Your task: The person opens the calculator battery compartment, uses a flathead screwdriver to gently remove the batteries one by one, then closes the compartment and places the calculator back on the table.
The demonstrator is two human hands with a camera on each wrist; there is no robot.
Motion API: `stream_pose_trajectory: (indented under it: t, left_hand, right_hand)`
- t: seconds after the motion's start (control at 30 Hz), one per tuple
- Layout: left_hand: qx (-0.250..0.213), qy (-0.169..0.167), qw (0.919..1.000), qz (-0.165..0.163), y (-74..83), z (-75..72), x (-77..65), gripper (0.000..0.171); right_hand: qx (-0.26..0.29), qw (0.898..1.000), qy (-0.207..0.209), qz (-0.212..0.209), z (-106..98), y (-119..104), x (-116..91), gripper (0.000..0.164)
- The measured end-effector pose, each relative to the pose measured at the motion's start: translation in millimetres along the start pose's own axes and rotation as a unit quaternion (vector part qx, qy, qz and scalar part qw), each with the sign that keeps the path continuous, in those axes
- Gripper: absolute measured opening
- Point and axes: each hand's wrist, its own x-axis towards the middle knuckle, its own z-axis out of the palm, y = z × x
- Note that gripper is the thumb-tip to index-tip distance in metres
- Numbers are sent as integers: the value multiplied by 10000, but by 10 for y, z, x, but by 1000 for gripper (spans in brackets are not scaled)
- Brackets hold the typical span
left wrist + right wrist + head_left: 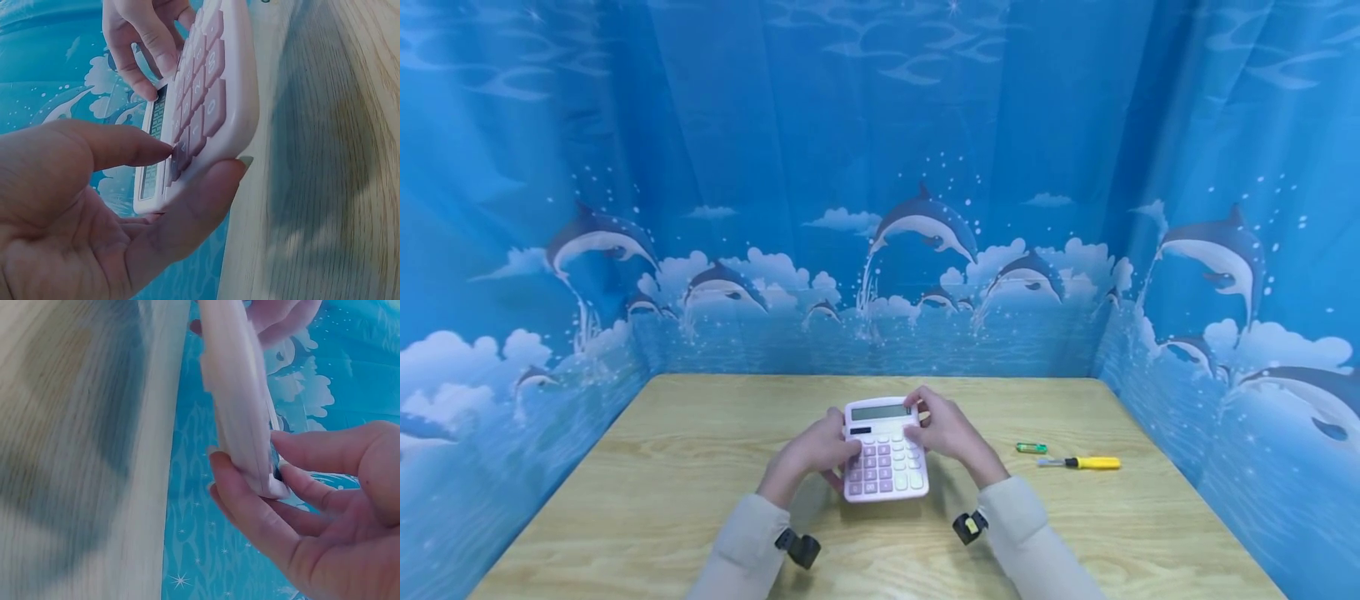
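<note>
A pale pink calculator [886, 450] is held up off the table between both hands, its keys and display facing the head camera. On its left side my left hand [816, 446] grips the edge, thumb on the front by the keys and fingers behind. At the upper right corner my right hand [947, 425] pinches it, with thumb and index finger on the front. The left wrist view shows the calculator [212, 106] tilted, its display partly lit with segments. From the right wrist, only the calculator's thin side [237, 406] shows, with fingers behind it.
A green battery [1032, 447] and a screwdriver [1093, 462] with a yellow handle lie on the wooden table [700, 500] to the right of the hands. Blue curtains [880, 167] printed with dolphins hang behind the table and along both sides.
</note>
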Motion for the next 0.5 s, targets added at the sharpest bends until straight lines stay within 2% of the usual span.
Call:
stream_pose_trajectory:
  t: [0.13, 0.3, 0.5]
  left_hand:
    - [-15, 16, 10000, -15, -6, 7, -1, 52]
    - [-19, -20, 10000, -36, -23, 21, 3, 54]
    - [36, -22, 10000, -84, -41, 44, 20, 71]
  right_hand:
    - [-242, 9997, -9, -105, 11, 13, -5, 34]
    - [-194, 9996, -177, 37, 29, 38, -11, 36]
    - [-272, 9991, -324, 86, 49, 64, -6, 39]
